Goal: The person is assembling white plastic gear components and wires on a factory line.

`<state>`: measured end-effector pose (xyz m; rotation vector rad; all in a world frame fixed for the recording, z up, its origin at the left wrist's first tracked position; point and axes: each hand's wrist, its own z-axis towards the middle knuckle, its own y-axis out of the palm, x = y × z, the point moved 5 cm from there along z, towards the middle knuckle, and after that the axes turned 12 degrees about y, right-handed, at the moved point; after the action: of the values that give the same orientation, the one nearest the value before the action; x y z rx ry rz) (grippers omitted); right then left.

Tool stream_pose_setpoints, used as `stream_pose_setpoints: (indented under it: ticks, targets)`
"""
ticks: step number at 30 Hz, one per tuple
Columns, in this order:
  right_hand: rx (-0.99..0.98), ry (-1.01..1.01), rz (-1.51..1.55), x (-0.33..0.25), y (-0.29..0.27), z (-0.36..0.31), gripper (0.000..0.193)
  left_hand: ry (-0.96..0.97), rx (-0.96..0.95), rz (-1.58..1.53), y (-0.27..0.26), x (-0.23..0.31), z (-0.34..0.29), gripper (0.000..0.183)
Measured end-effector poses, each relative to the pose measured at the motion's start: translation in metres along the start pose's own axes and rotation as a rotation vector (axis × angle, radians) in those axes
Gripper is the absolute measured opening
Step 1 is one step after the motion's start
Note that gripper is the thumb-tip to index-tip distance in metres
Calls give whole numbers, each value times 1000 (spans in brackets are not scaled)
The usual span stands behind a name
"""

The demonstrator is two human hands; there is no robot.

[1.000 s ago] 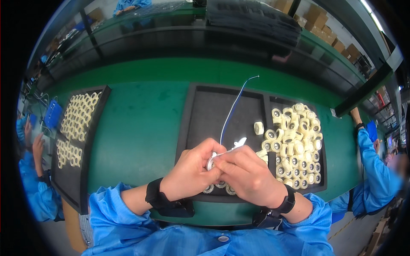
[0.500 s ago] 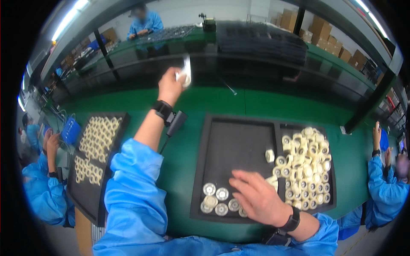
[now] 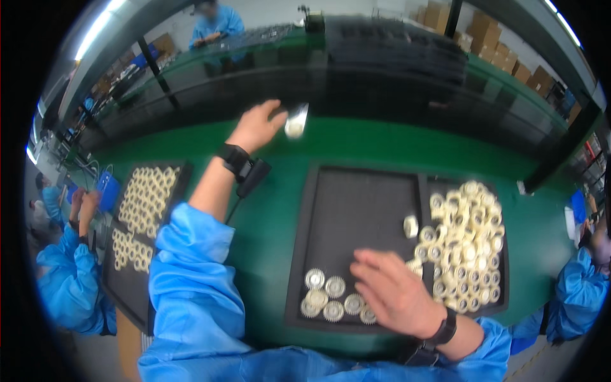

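- Green table (image 3: 267, 280) beneath
- Black tray (image 3: 363, 204) on it
- My right hand (image 3: 396, 291) over the tray, fingers loosely spread
- My left hand (image 3: 258, 126) reaching far out, fingers parted
- White piece (image 3: 296, 121) just beside its fingertips
- Pale gears (image 3: 335, 286) in the tray

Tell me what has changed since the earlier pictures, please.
The left hand carried the white part forward and left, beyond the right-side tray; whether it has released the part is unclear. The right hand let go of it and is open above the tray. The cream gear pile stayed in place.
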<state>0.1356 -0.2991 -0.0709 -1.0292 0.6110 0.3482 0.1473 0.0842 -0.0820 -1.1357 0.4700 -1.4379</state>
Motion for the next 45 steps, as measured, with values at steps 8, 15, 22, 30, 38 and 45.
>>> stream_pose_setpoints:
  ticks: [8, 15, 22, 30, 38, 45]
  targets:
    - [43, 27, -100, 9, -2, -6, 31, 485, -392, -277, -18, 210, -130, 40]
    - [60, 23, -66, 0, 3, -10, 33, 535, -552, -43, 10, 240, -168, 34]
    - [95, 32, -8, -2, -4, -8, 40, 473, -567, -189, 12, 232, -157, 34]
    - [287, -229, 205, -7, -22, -16, 50, -308, -416, -1360, -2, 225, -144, 22]
    - [349, -225, 229, -11, -25, -19, 43, -306, -467, -1417, 14, 221, -159, 28]
    - [302, -125, 278, -6, -15, -20, 34, -216, -514, -1462, 22, 237, -151, 62]
